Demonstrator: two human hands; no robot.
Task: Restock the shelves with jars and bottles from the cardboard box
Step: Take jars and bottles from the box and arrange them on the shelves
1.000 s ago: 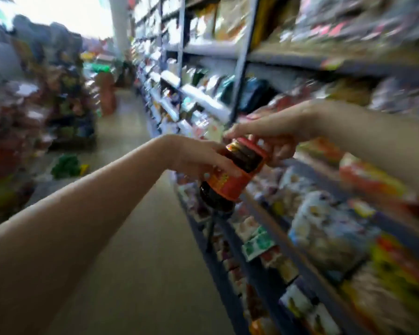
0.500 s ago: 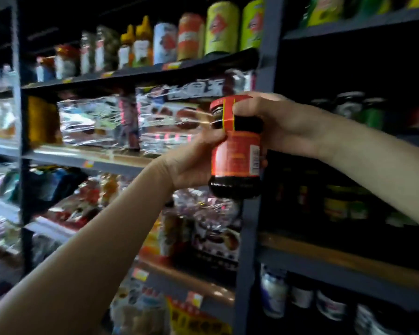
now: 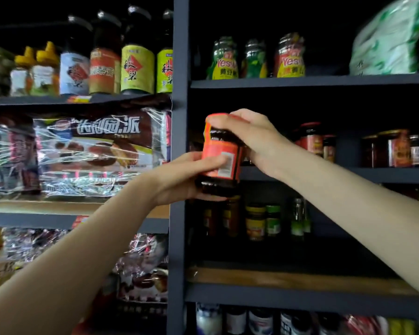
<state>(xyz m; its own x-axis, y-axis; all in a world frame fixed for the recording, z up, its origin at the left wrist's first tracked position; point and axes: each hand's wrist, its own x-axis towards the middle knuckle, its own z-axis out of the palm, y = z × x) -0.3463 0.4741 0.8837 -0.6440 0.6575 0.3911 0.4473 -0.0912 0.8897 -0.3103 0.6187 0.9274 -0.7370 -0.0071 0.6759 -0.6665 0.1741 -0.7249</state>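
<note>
My left hand [image 3: 191, 176] grips the orange-labelled dark glass jar's [image 3: 219, 157] base while my right hand [image 3: 249, 137] clamps its lid, steadying it for the dark shelf [image 3: 385, 174] just beyond.

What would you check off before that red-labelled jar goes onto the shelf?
1. Jar held firmly: ok. The left hand wraps the body of the dark sauce jar and the right hand holds its red lid.
2. Jar upright: ok, close to vertical.
3. Lid closed tight: cannot tell, fingers cover it.
4. Right bay: ok. The jar is in front of the middle shelf, where similar red-labelled jars stand.
5. Free spot: ok, likely. The shelf looks bare just right of the right hand, though it is dark there.
6. Headroom under the upper shelf: ok, the opening looks taller than the jar.
</note>
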